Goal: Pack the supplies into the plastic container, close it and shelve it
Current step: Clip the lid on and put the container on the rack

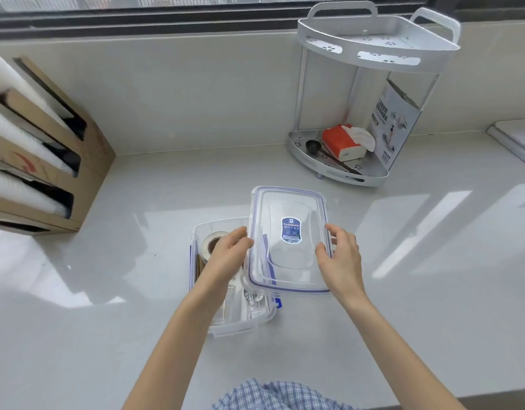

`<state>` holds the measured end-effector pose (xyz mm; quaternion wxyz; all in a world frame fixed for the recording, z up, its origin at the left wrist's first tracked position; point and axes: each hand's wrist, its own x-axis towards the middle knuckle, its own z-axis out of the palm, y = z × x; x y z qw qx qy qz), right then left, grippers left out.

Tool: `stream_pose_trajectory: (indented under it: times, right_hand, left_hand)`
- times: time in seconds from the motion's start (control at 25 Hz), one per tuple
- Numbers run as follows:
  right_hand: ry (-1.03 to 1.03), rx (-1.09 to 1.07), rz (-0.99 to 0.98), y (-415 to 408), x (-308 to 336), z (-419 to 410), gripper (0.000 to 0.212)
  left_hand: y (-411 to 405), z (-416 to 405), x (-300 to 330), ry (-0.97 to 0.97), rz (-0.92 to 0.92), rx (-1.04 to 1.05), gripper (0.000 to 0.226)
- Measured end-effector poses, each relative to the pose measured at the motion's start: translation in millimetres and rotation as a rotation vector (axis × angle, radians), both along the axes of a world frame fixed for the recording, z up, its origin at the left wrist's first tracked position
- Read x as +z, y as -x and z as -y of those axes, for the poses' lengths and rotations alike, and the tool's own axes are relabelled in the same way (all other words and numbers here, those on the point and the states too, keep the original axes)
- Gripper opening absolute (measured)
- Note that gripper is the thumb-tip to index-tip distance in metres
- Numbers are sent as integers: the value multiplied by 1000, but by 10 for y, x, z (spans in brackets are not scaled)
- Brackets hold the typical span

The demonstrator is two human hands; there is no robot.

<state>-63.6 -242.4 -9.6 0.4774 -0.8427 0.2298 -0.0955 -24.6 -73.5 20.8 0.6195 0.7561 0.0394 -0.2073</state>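
Note:
A clear plastic container point(243, 327) stands on the white counter near the front middle. Inside it I see a roll of tape point(209, 242) and other small supplies, partly hidden by my left arm. The clear lid point(289, 241), with a blue seal and a blue label in its middle, is held above the container's right side, shifted to the right of it. My left hand point(227, 255) grips the lid's left edge and my right hand point(341, 255) grips its right edge.
A white two-tier corner shelf point(376, 37) stands at the back right; its lower tier holds a tissue pack point(344, 143), a black scoop and a printed card. A cardboard organizer point(39, 161) with white rolls stands at the left. A white scale-like slab point(515, 140) lies far right.

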Motion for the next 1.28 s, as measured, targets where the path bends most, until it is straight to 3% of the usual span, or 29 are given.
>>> stream_pose_trajectory:
  times: [0.08,0.32,0.68,1.28]
  right_hand:
    - [-24,42,9,-29,-3,-169,41]
    - [-40,161,2,-60,-100,-610,38]
    - [-91,206,-70,38,-268,-792,40]
    - [-264,64,-143,76,-430,-804,36]
  left_hand:
    - [32,-186,-35,13,11,9,9]
    - [207,-628,-241,-132,24,107,48]
    - [358,-842,-465,-145,-40,186,50]
    - [427,-861,-588,-111,-32,161,54]
